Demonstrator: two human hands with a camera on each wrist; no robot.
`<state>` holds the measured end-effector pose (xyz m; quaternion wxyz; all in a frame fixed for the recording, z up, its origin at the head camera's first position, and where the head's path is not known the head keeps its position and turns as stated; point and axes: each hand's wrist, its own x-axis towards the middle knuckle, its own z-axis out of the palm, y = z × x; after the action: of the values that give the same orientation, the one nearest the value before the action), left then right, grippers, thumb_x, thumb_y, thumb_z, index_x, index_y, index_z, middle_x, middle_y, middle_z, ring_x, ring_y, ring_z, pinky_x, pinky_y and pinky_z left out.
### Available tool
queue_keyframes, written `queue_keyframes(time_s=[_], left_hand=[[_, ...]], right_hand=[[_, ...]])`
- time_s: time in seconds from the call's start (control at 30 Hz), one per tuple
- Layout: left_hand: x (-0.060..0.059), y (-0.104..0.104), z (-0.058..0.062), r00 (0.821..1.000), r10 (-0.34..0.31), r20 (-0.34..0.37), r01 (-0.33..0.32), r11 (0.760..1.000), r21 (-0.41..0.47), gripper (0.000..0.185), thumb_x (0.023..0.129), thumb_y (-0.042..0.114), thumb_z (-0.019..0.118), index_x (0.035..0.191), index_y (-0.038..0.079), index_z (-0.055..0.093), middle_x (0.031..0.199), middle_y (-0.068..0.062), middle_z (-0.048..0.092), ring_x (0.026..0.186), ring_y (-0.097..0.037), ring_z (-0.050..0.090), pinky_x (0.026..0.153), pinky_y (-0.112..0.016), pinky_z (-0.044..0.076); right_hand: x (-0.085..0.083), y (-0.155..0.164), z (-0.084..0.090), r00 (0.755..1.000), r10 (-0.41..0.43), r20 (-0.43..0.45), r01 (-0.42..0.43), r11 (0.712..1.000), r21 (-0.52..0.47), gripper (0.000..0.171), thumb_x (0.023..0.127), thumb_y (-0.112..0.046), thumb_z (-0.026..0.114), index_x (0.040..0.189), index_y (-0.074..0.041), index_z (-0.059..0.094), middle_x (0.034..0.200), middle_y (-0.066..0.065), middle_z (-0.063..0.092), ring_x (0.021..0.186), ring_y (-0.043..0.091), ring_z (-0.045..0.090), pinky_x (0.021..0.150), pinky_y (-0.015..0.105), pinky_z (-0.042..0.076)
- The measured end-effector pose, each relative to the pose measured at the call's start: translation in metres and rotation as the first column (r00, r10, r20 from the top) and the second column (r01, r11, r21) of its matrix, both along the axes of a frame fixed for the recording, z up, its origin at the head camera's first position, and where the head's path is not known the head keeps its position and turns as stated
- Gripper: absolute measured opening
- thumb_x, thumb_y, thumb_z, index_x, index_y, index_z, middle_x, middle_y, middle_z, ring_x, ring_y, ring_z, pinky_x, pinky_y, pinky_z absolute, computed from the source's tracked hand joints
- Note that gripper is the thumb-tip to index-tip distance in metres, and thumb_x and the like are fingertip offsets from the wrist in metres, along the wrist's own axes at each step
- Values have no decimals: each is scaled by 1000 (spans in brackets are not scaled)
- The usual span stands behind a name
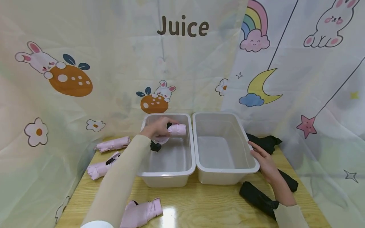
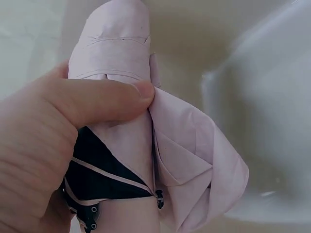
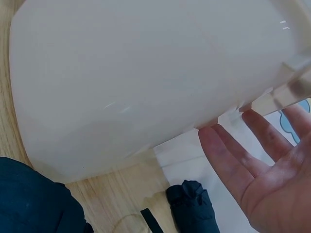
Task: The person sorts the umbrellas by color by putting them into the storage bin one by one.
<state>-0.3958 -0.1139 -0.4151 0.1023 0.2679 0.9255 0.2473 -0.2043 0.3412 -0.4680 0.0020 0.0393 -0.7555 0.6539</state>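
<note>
A pink folded umbrella (image 1: 177, 129) with black parts is in my left hand (image 1: 159, 127), inside the upper part of the left white bin (image 1: 165, 174). In the left wrist view, the thumb presses across the rolled pink cloth (image 2: 116, 58), and a loose fold hangs to one side with rib ends showing. At the right white bin (image 1: 225, 171), my right hand (image 1: 268, 166) touches the outer right edge. Its fingers (image 3: 221, 150) stretch out to just under the rim in the right wrist view.
Pink folded umbrellas (image 1: 114, 144) lie on the wooden table (image 1: 182, 209) left of the bins, another (image 1: 144, 212) in front. Black folded umbrellas (image 1: 258, 198) lie on the right. Behind the bins hangs a printed curtain (image 1: 182, 63).
</note>
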Motion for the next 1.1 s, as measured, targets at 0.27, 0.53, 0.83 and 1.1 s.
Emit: queue_keyframes(time_s=[0.27,0.53,0.83,1.1], left_hand=[[-8,-2,-32,988,75,136,-83,995,54,70,67,-4,82,120,40,68,115,-1,59,95,-25,52,52,-34,50],[-13,4,-54,985,62,160,-70,996,46,67,67,-1,85,121,35,69,115,3,60,99,-22,52,67,-33,51],[-15,6,-67,980,84,180,-81,996,-24,67,66,-2,85,120,35,70,117,4,60,99,-20,51,66,-33,51],[-17,8,-74,986,64,153,-52,996,-78,62,70,-1,83,122,30,70,124,6,60,107,-18,49,90,-35,46]], right_hand=[[-2,0,-2,1000,-1,1,1,1000,-14,52,103,-29,49,152,-18,35,127,-17,49,105,4,56,78,25,52],[-2,1,-3,1000,-5,14,5,1000,-19,53,103,-30,50,152,-18,35,128,-16,49,105,4,56,79,26,52],[-4,1,-5,1000,-5,-5,5,1000,-18,52,103,-29,49,152,-17,35,130,-16,47,107,4,54,79,25,51],[-2,-1,-4,1000,-2,-8,2,999,-37,53,103,-27,49,152,-15,34,131,-14,47,107,4,54,79,25,51]])
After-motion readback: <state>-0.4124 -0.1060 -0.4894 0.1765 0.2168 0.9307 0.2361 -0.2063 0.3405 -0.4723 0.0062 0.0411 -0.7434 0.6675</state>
